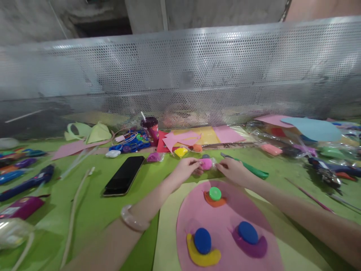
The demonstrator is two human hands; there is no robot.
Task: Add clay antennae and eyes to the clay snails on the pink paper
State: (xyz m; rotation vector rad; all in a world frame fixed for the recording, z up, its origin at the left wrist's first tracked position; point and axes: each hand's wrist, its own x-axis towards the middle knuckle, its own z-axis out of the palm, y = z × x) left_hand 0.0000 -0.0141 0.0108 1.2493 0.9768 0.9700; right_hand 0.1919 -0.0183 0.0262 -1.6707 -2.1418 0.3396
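Observation:
My left hand [186,168] pinches the left side of a small packet of bright pink clay [206,163]. At its other side, the fingers of my right hand [231,170] are pressed together on the clear wrapper. Below them lies a pink paper oval [225,233] on a pale yellow sheet [167,226]. It bears a green bottle cap [215,193] over orange clay, a blue cap [202,241] on a yellow clay curve [201,257], and another blue cap [248,232] on a purple clay curve [261,248]. A green-handled cutter [251,169] lies behind my right hand.
A black phone [124,175] and a pale cable [75,210] lie to the left. Behind are a purple cup with a straw [152,131], coloured paper [194,137] and clay packets. A glue gun [331,169] sits right; a perforated metal panel [180,75] closes the back.

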